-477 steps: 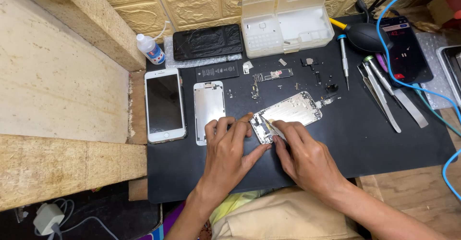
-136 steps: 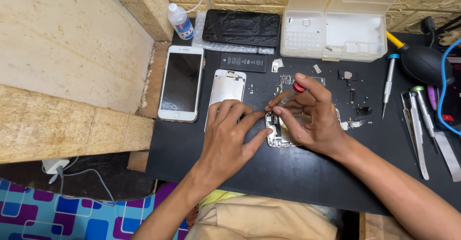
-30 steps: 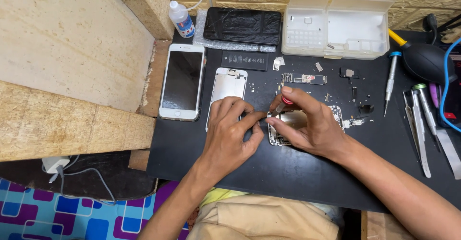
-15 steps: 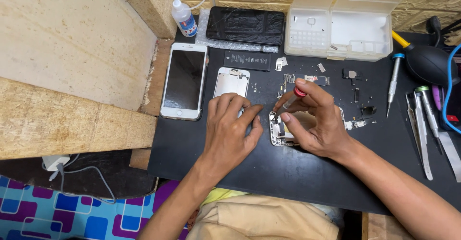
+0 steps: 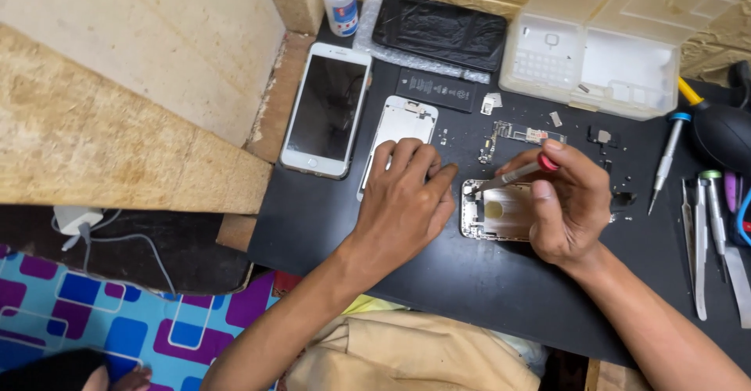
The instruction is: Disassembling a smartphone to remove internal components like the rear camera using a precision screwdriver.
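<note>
Your right hand (image 5: 567, 207) pinches a red-capped screwdriver (image 5: 516, 174) between thumb and forefinger; its grip is closed on the shaft, and the tip meets the upper left corner of the phone housing (image 5: 501, 211). The housing lies flat on the black mat (image 5: 469, 281) that covers the counter, partly under your right palm. Your left hand (image 5: 407, 203) rests palm down just left of the housing, fingers together and bent, holding nothing; its fingertips lie on the lower end of the white metal plate (image 5: 403, 125). Left of the plate, a white phone (image 5: 328, 109) lies face up across the mat edge. Behind the plate sits a black battery (image 5: 434, 90), and beyond it a dark screen panel (image 5: 438, 27) beside a small bottle (image 5: 340, 0). A clear plastic parts box (image 5: 602, 62) stands open at the back. A circuit board (image 5: 524, 133) and small loose parts lie between the box and the housing. At the right, a blue-capped screwdriver (image 5: 669, 156) and tweezers (image 5: 696, 250) lie well apart from your hands.
</note>
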